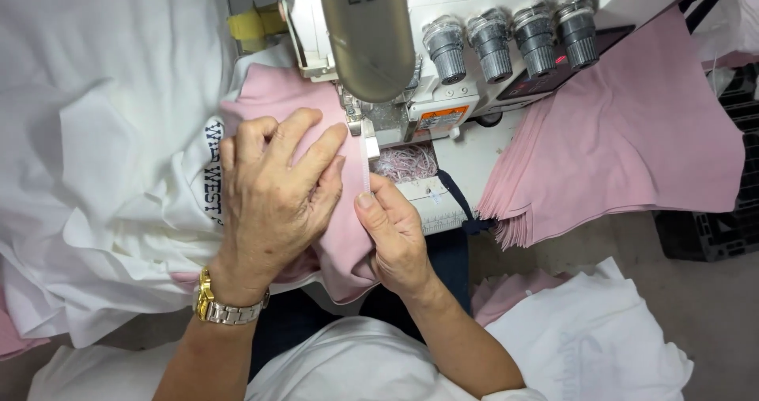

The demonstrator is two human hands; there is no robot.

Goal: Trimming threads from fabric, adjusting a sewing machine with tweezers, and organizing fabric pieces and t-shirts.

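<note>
Head view: left hand (273, 191) lies flat, fingers spread, pressing the pink fabric piece (348, 235); right hand (393, 231) pinches its edge with a narrow white tape (364, 164) just before the overlock machine's presser foot (371, 128). Seam looks barely begun. Beyond, right: stacked pink pieces (624, 144) on the counter (474, 152); left: white garments (95, 172).

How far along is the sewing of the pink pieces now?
Done: nothing clearly finished shows. In hand: left hand presses a pink piece flat; right hand guides its edge toward the sewing machine foot. Left: a stack of pink pieces waits at right.
</note>
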